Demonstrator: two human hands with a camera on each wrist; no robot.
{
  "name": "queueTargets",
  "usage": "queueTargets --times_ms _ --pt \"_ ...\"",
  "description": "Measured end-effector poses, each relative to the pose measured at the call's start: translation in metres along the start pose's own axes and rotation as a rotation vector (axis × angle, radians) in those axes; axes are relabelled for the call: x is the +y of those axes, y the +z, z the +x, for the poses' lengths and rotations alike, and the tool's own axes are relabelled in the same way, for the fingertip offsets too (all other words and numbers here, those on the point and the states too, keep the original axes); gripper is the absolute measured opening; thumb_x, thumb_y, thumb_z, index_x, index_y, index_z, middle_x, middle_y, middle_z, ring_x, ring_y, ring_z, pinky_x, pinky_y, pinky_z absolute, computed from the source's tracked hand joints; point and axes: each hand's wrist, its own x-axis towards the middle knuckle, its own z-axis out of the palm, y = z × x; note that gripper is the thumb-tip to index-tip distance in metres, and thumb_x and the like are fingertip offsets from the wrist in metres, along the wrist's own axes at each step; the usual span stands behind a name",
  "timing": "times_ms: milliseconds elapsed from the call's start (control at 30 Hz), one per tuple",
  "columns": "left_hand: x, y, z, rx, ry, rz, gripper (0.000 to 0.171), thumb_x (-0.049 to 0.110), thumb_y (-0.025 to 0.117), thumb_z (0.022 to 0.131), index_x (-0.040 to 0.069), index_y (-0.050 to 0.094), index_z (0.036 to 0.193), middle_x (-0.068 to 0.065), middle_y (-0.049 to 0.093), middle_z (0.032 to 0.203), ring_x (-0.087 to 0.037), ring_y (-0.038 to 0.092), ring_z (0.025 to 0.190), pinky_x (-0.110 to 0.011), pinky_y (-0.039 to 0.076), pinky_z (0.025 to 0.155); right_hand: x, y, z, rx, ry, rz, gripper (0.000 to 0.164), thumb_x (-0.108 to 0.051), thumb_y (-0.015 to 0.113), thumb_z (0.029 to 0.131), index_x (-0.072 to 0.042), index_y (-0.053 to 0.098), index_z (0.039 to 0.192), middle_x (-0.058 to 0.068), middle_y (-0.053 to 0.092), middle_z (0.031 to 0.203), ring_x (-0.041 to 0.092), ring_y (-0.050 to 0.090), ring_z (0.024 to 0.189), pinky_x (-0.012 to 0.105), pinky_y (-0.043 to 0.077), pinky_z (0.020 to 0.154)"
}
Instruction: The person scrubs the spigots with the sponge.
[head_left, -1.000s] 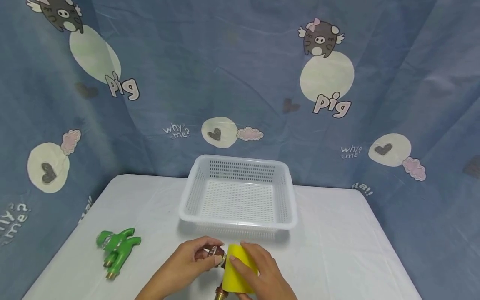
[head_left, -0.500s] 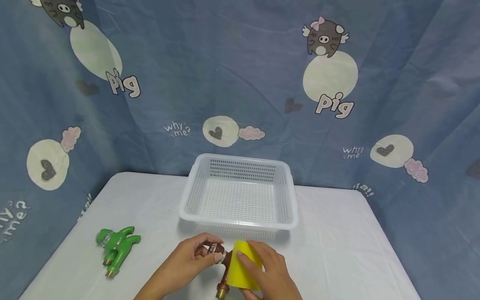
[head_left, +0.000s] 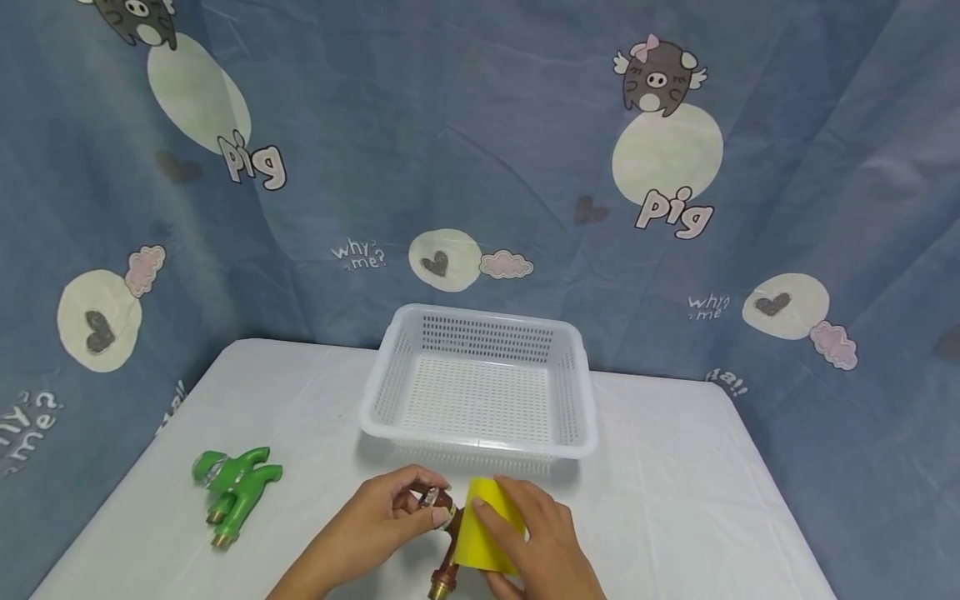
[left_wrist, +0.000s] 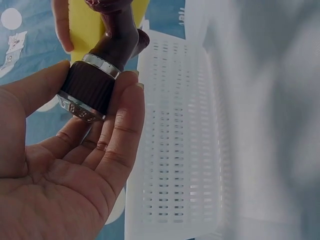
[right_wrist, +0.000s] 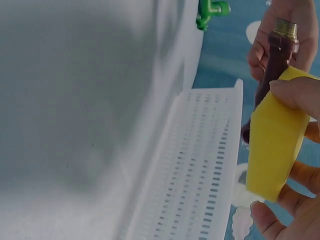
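My left hand [head_left: 378, 517] pinches the ribbed knob of a brown faucet [left_wrist: 117, 37] between thumb and fingers. In the left wrist view the knob shows silver rings at both ends. A brass threaded end shows on the faucet in the right wrist view. My right hand [head_left: 547, 542] holds a yellow sponge [right_wrist: 275, 145], bent into a curve, against the faucet's body, partly hiding it. Two green faucets [head_left: 243, 492] with brass ends lie side by side on the table's left part.
A white plastic basket [head_left: 478, 446] with slotted walls stands just beyond both hands, with nothing in it. The white-covered table [head_left: 675, 483] reaches back to a blue printed cloth [head_left: 480, 150] behind and at the sides.
My right hand has moved the sponge slightly up and to the right along the faucet, baring more of its body. My left hand keeps its grip on the knob.
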Motion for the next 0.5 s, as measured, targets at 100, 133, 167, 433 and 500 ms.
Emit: queueTargets --times_ms 100,133,167,433,500 --pt "-0.0007 -0.0001 0.0005 -0.001 0.017 0.007 0.039 0.038 0.080 0.094 0.012 0.070 0.122 -0.002 0.070 0.097 -0.022 0.061 0.083 -0.028 0.055 0.067 0.0005 -0.0009 -0.0001 -0.002 0.011 -0.020 0.084 -0.038 0.090 0.075 -0.031 0.053 0.151 0.004 0.047 0.154 0.023 0.047 0.135 0.041 0.051 0.092" --pt "-0.0009 -0.0002 0.0005 0.000 0.025 0.010 0.039 0.038 0.080 0.094 0.012 0.070 0.122 -0.002 0.070 0.098 -0.022 0.062 0.083 -0.028 0.055 0.068 0.0001 -0.0008 0.0000 0.001 0.008 -0.017 0.084 -0.037 0.090 0.075 -0.031 0.053 0.151 0.004 0.047 0.154 0.024 0.047 0.135 0.042 0.051 0.092" --pt "-0.0010 -0.0005 0.0004 0.001 0.034 0.015 0.038 0.037 0.079 0.095 0.012 0.070 0.122 -0.002 0.070 0.099 -0.022 0.062 0.084 -0.028 0.055 0.068 -0.0005 -0.0006 -0.0001 0.005 0.005 -0.012 0.084 -0.037 0.090 0.075 -0.031 0.054 0.150 0.004 0.047 0.154 0.024 0.047 0.135 0.042 0.051 0.092" --pt "-0.0014 -0.0004 0.0012 0.006 0.035 0.030 0.037 0.038 0.080 0.094 0.015 0.071 0.120 0.000 0.071 0.101 -0.022 0.062 0.086 -0.028 0.055 0.069 -0.0064 -0.0011 -0.0028 -0.027 0.020 -0.006 0.081 -0.041 0.086 0.081 -0.034 0.050 0.154 0.003 0.045 0.157 0.022 0.046 0.136 0.042 0.051 0.093" --pt "-0.0016 0.0002 0.0014 0.001 0.034 0.021 0.037 0.038 0.080 0.094 0.014 0.070 0.120 0.000 0.071 0.101 -0.023 0.062 0.086 -0.029 0.055 0.069 -0.0069 -0.0026 -0.0033 -0.038 0.026 -0.009 0.079 -0.042 0.084 0.083 -0.034 0.049 0.154 0.003 0.044 0.157 0.022 0.045 0.136 0.042 0.051 0.094"
